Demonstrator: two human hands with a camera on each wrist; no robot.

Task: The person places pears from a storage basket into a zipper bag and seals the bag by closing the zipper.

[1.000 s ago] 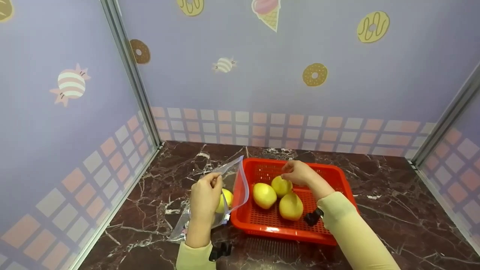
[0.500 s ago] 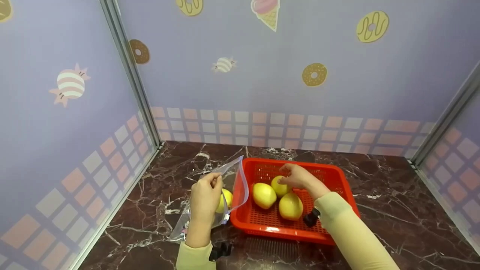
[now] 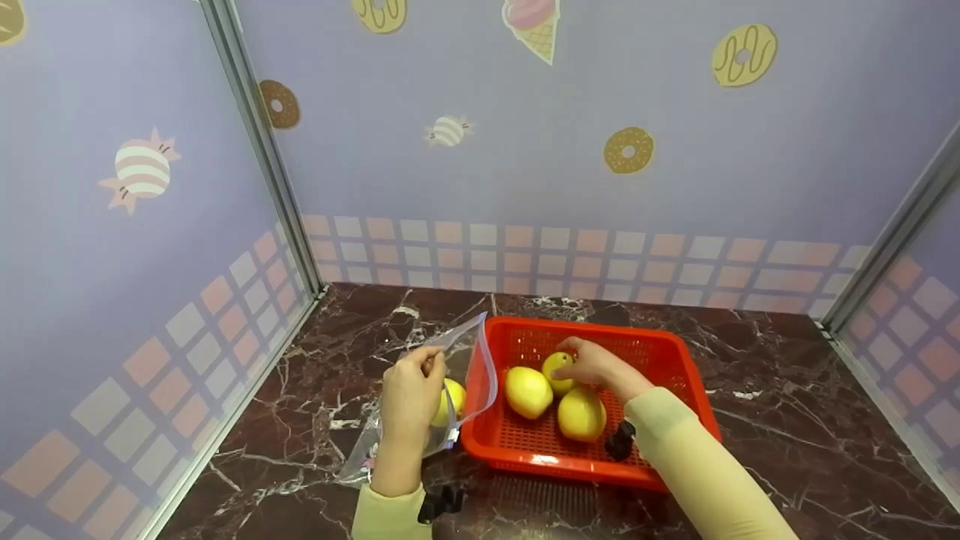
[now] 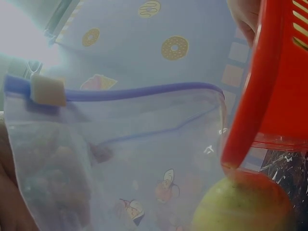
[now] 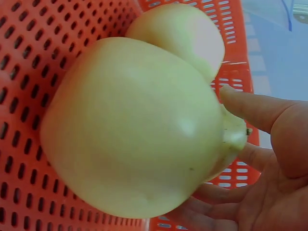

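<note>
My left hand (image 3: 411,390) pinches the rim of a clear zip bag (image 3: 484,367) and keeps its mouth raised. A yellow pear (image 3: 448,403) sits inside it, partly behind the hand. In the left wrist view the bag's purple zip (image 4: 144,92) runs to a pale slider (image 4: 47,91). Three pears lie in the red basket. My right hand (image 3: 595,363) reaches in, thumb and fingers around the farthest pear (image 3: 552,369). The right wrist view shows that pear's stemmed neck (image 5: 235,131) between them, its body mostly hidden by the nearest pear (image 5: 139,130).
The red slotted basket (image 3: 555,466) stands right of the bag, its near-left wall close to the bag's mouth. Another pear (image 3: 529,391) lies by the left wall. The dark marbled table (image 3: 787,427) meets printed panels (image 3: 480,172) behind and at both sides.
My right hand has come down and a little left, from above the farthest pear to around it. That pear has turned, and its stem shows. The left hand and bag stay put.
</note>
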